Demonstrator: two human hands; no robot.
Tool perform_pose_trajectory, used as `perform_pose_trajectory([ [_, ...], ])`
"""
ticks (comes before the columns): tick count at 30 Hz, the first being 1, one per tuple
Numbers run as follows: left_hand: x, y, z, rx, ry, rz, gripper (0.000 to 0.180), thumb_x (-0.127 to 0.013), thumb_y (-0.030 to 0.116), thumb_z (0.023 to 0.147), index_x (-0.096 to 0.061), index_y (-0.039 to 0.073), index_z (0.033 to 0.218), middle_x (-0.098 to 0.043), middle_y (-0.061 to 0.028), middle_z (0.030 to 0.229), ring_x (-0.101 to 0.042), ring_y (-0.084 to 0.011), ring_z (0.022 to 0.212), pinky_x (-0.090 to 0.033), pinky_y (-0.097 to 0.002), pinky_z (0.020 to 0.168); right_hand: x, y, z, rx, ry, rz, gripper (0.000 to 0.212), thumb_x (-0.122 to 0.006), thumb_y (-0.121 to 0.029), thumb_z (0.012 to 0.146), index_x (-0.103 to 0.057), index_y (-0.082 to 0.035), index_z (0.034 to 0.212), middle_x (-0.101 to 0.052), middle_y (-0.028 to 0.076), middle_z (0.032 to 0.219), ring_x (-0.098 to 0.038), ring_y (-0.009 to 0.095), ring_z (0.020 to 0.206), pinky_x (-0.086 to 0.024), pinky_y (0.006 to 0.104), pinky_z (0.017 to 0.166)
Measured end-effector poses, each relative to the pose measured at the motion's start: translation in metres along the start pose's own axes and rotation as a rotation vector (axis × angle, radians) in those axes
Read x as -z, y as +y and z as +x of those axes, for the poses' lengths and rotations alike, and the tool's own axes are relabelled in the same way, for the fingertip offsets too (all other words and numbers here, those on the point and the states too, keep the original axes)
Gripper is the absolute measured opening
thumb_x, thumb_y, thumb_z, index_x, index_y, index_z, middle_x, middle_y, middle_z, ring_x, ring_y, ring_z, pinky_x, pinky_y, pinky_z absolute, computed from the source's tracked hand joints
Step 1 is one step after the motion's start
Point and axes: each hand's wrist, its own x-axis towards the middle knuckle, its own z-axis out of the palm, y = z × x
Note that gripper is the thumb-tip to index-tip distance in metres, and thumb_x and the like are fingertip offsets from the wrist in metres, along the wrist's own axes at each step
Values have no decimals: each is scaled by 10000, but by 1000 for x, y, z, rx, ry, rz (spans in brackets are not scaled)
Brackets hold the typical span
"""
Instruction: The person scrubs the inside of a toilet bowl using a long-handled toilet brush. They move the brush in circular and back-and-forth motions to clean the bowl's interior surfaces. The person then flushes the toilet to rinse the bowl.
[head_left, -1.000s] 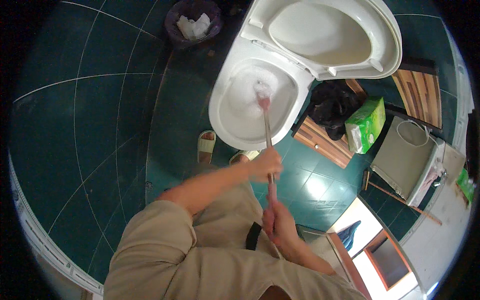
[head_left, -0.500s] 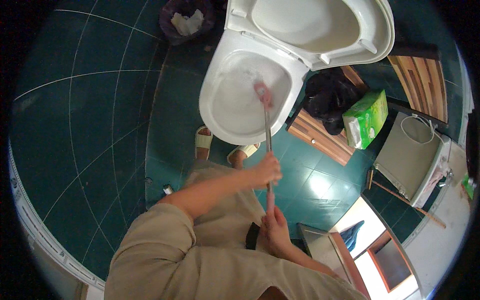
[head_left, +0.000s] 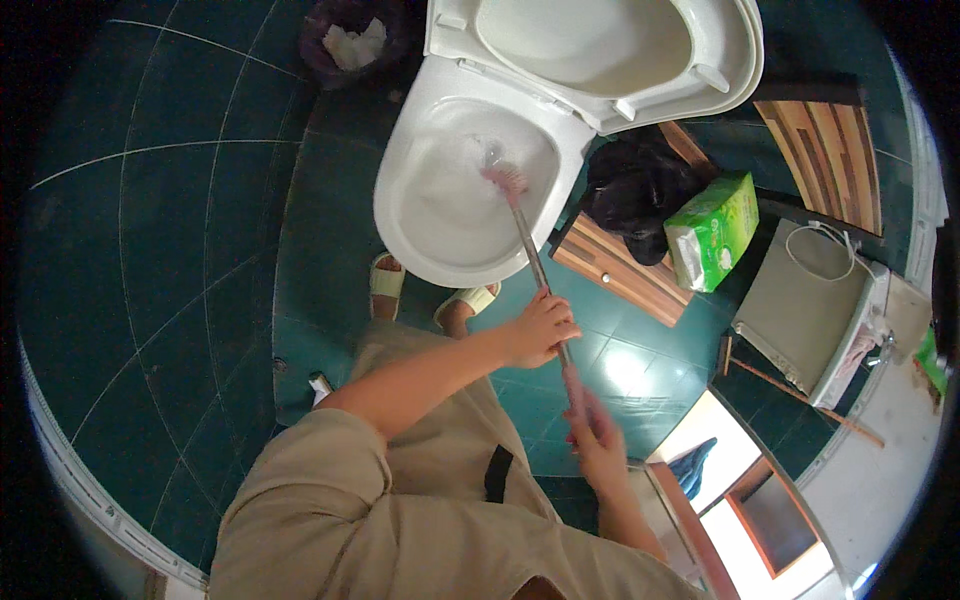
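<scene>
The pink-headed brush slants over the front right edge of the toilet bowl, its bristles inside, nearer the right rim. The left hand is closed around its metal shaft; the right hand grips the pink handle end. Beyond the bowl's right edge sit a black bag and a green packet.

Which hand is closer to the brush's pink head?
The left hand, gripping the metal shaft; the right hand is farther back, at the pink handle.
</scene>
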Motion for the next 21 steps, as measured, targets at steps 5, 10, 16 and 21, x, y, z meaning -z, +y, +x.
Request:
perform_pose_trajectory([
  [5, 43, 19, 52, -88, 112, -150, 374, -659, 4, 731, -542, 136, 1060, -538, -61, 959, -518, -307, 1001, -339, -508, 883, 36, -50, -32, 629, -30, -37, 685, -684, -166, 826, -364, 0, 1408, -572, 153, 1209, -627, 247, 1033, -506, 311, 835],
  [10, 83, 1, 82, -129, 238, -225, 302, -616, -57, 747, -520, 100, 987, -545, -90, 979, -525, -319, 1013, -386, -449, 868, 25, -110, 6, 1024, 199, -446, 359, -765, -170, 752, -573, -21, 1015, -625, 137, 840, -662, 284, 707, -504, 345, 584],
  [16, 90, -96, 54, 158, 286, -121, 292, -559, -120, 730, -487, 65, 944, -558, -112, 1024, -518, -368, 1126, -393, -424, 1017, -40, -130, 100, 1099, 291, -541, 254, -708, -67, 766, -598, -51, 994, -578, 129, 685, -592, 324, 579, -472, 376, 508],
  [21, 100, -99, 36, 173, 284, -172, 295, -552, -133, 719, -491, 65, 929, -563, -119, 970, -529, -361, 1082, -377, -446, 1044, -64, -129, 104, 1026, 215, -590, 362, -689, -65, 783, -609, -75, 1136, -544, 104, 638, -568, 287, 542, -463, 375, 480],
])
